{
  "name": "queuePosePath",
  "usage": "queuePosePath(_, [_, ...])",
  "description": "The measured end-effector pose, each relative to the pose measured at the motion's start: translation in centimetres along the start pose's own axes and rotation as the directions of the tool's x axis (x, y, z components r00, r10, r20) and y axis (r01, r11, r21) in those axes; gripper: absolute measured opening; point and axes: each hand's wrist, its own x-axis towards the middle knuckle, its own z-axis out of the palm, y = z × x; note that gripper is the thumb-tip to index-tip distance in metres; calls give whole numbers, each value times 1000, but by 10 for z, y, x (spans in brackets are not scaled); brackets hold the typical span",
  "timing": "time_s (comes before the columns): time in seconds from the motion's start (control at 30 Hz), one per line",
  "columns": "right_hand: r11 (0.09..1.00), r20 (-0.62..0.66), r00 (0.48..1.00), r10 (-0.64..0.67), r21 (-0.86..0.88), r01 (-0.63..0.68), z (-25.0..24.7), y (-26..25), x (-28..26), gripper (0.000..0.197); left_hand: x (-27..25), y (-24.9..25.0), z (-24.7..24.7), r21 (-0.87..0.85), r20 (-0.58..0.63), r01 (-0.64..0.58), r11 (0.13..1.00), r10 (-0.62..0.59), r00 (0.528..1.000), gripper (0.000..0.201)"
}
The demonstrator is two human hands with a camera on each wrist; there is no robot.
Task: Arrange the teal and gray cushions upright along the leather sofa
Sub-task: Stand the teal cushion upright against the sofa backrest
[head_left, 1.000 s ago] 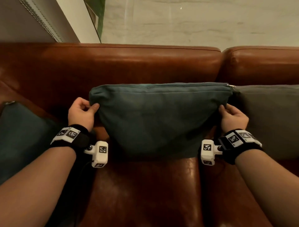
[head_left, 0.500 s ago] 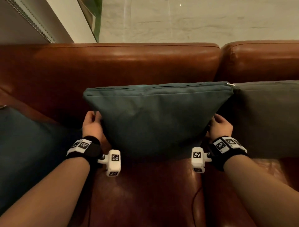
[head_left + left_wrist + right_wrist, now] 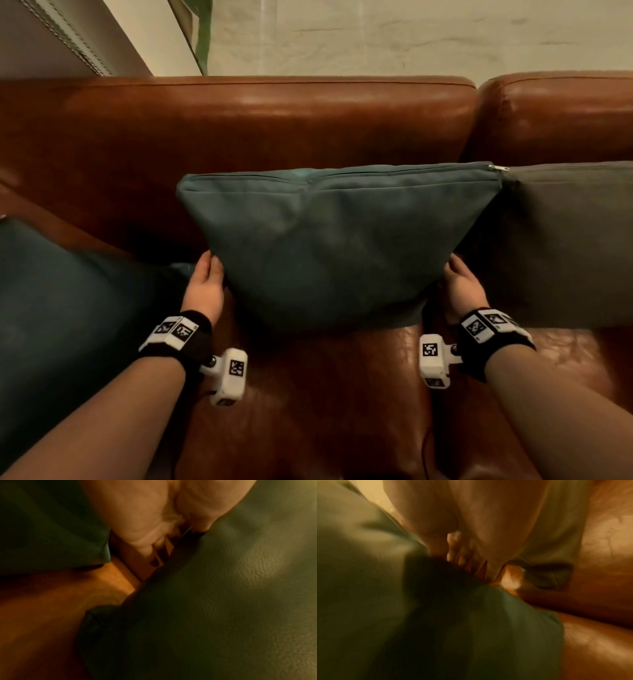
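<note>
A teal cushion (image 3: 325, 246) stands upright on the brown leather sofa (image 3: 239, 120), zipper edge up, leaning on the backrest. My left hand (image 3: 208, 263) lies flat against its lower left side, the fingers (image 3: 145, 540) straight and reaching down behind the cushion (image 3: 223, 601). On the other side my right hand (image 3: 454, 263) presses its lower right side, in the gap beside a gray cushion (image 3: 565, 240) that also stands upright. In the blurred right wrist view the fingers (image 3: 462, 555) run alongside the teal fabric (image 3: 488, 628). Neither hand shows a closed grip.
A second teal cushion (image 3: 51, 308) lies slanted at the left end of the sofa, its corner (image 3: 51, 527) close to my left hand. Bare leather seat (image 3: 325, 394) stretches in front of the middle cushion. Behind the backrest is a pale floor (image 3: 376, 34).
Both hands have let go of the teal cushion's top corners and slid down its sides to the lower edges. The cushion has settled a little lower against the backrest.
</note>
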Motion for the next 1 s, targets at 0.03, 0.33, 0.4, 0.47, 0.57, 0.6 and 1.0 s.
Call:
queuePosePath(0.03, [1000,-2,1000,10,-12,-10,1,6,1,35,0,-3,4,-7,-35,-3,1000,2,999,37])
queuePosePath(0.33, [993,-358,927,-114,-18,115,7,5,3,30,11,10,22,-171,-198,-42,984,7,980,9])
queuePosePath(0.4, [995,-306,949,-75,44,92,4,7,0,28,9,1,17,-151,-153,-10,988,-14,988,12])
queuePosePath(0.47, [994,-226,974,-15,101,39,0,9,-1,27,7,-21,11,-225,-57,90,970,-105,993,26])
queuePosePath(0.57, [998,-94,994,51,48,-47,-5,25,-1,24,0,-53,11,-212,77,274,938,-264,962,27])
queuePosePath(0.6, [999,-59,997,53,-3,-53,-4,32,0,21,-7,-51,13,-163,73,272,949,-263,962,29])
queuePosePath(1.0, [979,-298,951,-83,-203,22,-1,40,9,30,6,-48,20,-68,-266,120,990,-134,955,29])
